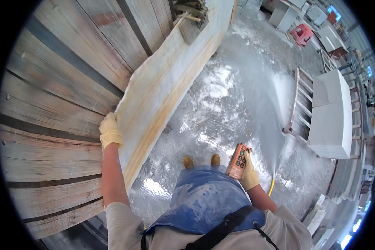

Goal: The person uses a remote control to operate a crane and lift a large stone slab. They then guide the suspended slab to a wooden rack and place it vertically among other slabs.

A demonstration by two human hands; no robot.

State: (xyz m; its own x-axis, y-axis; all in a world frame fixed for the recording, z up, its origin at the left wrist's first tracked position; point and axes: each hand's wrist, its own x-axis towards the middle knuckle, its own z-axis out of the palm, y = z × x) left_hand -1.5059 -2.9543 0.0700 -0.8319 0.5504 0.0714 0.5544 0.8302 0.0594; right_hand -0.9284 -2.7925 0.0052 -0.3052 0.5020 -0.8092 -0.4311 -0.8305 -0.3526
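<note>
- While the left hand (111, 127), in a pale yellow glove, rested against the rough upper edge of the stone slab (164, 85), its fingers looked curled, but their tips were hidden, so I could not tell how firmly it held.
- The right hand (250, 175), also gloved, was closed around an orange remote control (237, 163), its thumb over the buttons; the fingers beneath were out of sight.
- The slab, white with tan streaks, stood slantwise in front of the wooden boards (66, 162), its far end cut off by the upper edge of the view.
- On the right, a metal frame (296, 100) stood beside big white blocks (331, 116), whose support was partly hidden.
- A dark jumble (191, 7) near the slab's far end was hard to make out.
- Whitish haze blurred part of the wet floor (216, 110).
- A blue apron (212, 198) hid the person's legs above the boots (188, 162).
</note>
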